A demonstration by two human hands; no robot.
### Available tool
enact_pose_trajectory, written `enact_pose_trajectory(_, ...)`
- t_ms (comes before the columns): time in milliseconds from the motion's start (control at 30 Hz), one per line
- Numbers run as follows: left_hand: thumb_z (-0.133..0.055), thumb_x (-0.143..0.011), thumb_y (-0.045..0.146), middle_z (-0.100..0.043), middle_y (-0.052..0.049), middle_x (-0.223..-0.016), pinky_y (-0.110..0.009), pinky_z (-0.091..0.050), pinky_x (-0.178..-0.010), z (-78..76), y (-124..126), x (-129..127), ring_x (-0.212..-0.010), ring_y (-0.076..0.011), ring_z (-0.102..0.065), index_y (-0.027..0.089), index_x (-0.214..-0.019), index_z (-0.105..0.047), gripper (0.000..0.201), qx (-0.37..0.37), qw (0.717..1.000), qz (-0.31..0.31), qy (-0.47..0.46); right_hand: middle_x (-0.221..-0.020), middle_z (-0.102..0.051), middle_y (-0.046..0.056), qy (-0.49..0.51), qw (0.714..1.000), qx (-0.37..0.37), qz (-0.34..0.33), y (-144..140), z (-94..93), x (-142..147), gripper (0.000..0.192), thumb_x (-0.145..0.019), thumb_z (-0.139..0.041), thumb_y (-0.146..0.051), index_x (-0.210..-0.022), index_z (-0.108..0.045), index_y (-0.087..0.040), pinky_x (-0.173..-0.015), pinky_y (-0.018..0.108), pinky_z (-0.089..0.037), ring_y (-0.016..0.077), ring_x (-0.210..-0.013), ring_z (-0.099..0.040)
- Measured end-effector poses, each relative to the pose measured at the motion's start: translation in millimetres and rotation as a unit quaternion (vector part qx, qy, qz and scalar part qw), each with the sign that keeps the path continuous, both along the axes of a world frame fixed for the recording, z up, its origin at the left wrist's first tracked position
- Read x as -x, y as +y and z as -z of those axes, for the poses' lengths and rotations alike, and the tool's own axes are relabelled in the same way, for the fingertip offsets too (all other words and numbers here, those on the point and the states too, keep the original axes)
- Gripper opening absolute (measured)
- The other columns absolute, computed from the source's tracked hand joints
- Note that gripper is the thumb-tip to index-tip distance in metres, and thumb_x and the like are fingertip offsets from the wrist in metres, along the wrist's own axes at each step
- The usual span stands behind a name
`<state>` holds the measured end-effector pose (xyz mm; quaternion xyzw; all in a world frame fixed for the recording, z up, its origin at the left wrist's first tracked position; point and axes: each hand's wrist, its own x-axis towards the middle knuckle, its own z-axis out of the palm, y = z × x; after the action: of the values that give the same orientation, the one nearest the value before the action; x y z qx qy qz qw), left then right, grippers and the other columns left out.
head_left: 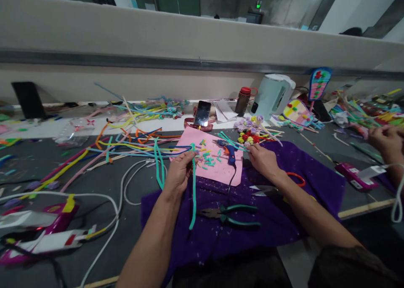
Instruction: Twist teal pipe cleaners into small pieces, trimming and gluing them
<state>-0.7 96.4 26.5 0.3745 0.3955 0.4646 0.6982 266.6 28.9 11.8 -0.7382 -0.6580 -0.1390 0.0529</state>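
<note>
My left hand (180, 170) is closed in a pinch on a teal pipe cleaner (193, 195), whose straight end hangs down over the purple cloth (214, 233). A looped teal pipe cleaner (159, 164) shows just left of that hand. My right hand (264, 159) has its fingers closed round the ends of several teal pipe cleaners (232, 140) pointing left. Between the hands lies a pink sheet (221, 176) with short cut pieces (208, 158) scattered on it. A blue glue gun (231, 153) rests on the sheet, beside my right hand.
Green-handled pliers (225, 215) and scissors (265, 190) lie on the cloth. Behind are a phone (202, 113), a bottle (243, 102), a kettle (272, 96) and pipe-cleaner flowers (252, 132). Power strips (355, 176) and cables flank the work. Another person's hand (386, 140) is at right.
</note>
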Motion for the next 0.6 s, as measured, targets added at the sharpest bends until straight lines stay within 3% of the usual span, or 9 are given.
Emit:
enact_pose_trajectory(200, -0.072, -0.057, 0.029, -0.055, 0.004, -0.052, -0.015, -0.035, -0.038, 2.5, 1.6, -0.8, -0.041, -0.0037, -0.046, 0.012, -0.071, -0.06, 0.025, 0.003, 1.0, 0.005, 0.0, -0.097, -0.059, 0.009, -0.01, 0.997, 0.043, 0.065, 29.0, -1.0, -23.0, 0.029, -0.087, -0.035, -0.027, -0.103, -0.059, -0.021, -0.055, 0.024, -0.035, 0.0199, -0.078, -0.058)
enact_pose_trajectory(300, -0.071, -0.058, 0.03, -0.056, 0.004, -0.054, -0.014, -0.035, -0.039, 4.0, 0.9, -2.5, -0.042, -0.004, -0.047, 0.013, -0.073, -0.06, 0.025, 0.003, 1.0, 0.014, 0.011, -0.105, -0.057, 0.01, 0.019, 0.998, 0.013, 0.065, 31.7, 0.7, -26.5, 0.029, -0.087, -0.037, -0.03, -0.104, -0.059, -0.021, -0.058, 0.024, -0.037, 0.019, -0.082, -0.058)
enact_pose_trajectory(433, -0.072, -0.057, 0.031, -0.057, 0.004, -0.053, -0.015, -0.035, -0.041, 4.6, -1.0, -5.0, -0.042, -0.0041, -0.047, 0.014, -0.072, -0.059, 0.025, 0.012, 1.0, 0.025, 0.015, -0.099, -0.06, 0.006, 0.142, 0.989, -0.04, -0.029, 27.2, 11.0, -16.7, 0.025, -0.086, -0.041, -0.028, -0.099, -0.062, -0.021, -0.067, 0.023, -0.04, 0.0153, -0.084, -0.057)
enact_pose_trajectory(600, -0.072, -0.057, 0.031, -0.057, 0.004, -0.053, -0.015, -0.034, -0.041, 5.2, -2.2, -6.7, -0.042, -0.0043, -0.047, 0.014, -0.072, -0.059, 0.026, 0.011, 0.999, 0.03, 0.02, -0.09, -0.064, 0.003, 0.277, 0.947, -0.052, -0.154, 25.6, 28.7, 0.0, 0.021, -0.081, -0.048, -0.018, -0.095, -0.063, -0.019, -0.071, 0.022, -0.042, 0.013, -0.082, -0.058)
